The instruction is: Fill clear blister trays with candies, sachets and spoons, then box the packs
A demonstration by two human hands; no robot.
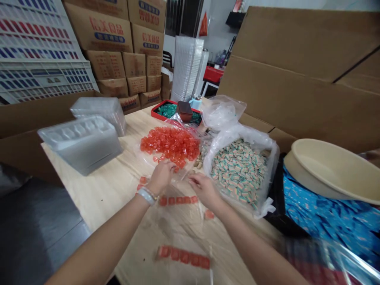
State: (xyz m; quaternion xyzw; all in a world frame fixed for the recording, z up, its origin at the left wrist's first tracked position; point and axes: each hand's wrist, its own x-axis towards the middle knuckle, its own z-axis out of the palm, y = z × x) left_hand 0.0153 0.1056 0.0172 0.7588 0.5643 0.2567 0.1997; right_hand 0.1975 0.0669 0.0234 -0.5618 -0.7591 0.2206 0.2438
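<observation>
My left hand (162, 176), with a band on its wrist, reaches to the near edge of a pile of red, shiny, wrapped candies (170, 143). Its fingers are curled together; what they hold is hidden. Beside it my right hand (205, 189) is closed in a pinch, near some small tan pieces (198, 162); I cannot make out what is in its fingertips. Below the hands, red pieces lie in a row (178, 200) in what looks like clear plastic. Closer to me is another row of red pieces (184, 257).
At right stands a plastic-lined container of small striped packets (240, 170), with a cream basin (335, 170) beyond. Clear plastic trays (86, 144) are stacked at left. A red-rimmed tray (157, 115) of green pieces carries a brown box (184, 111). Cardboard boxes (109, 35) rise behind.
</observation>
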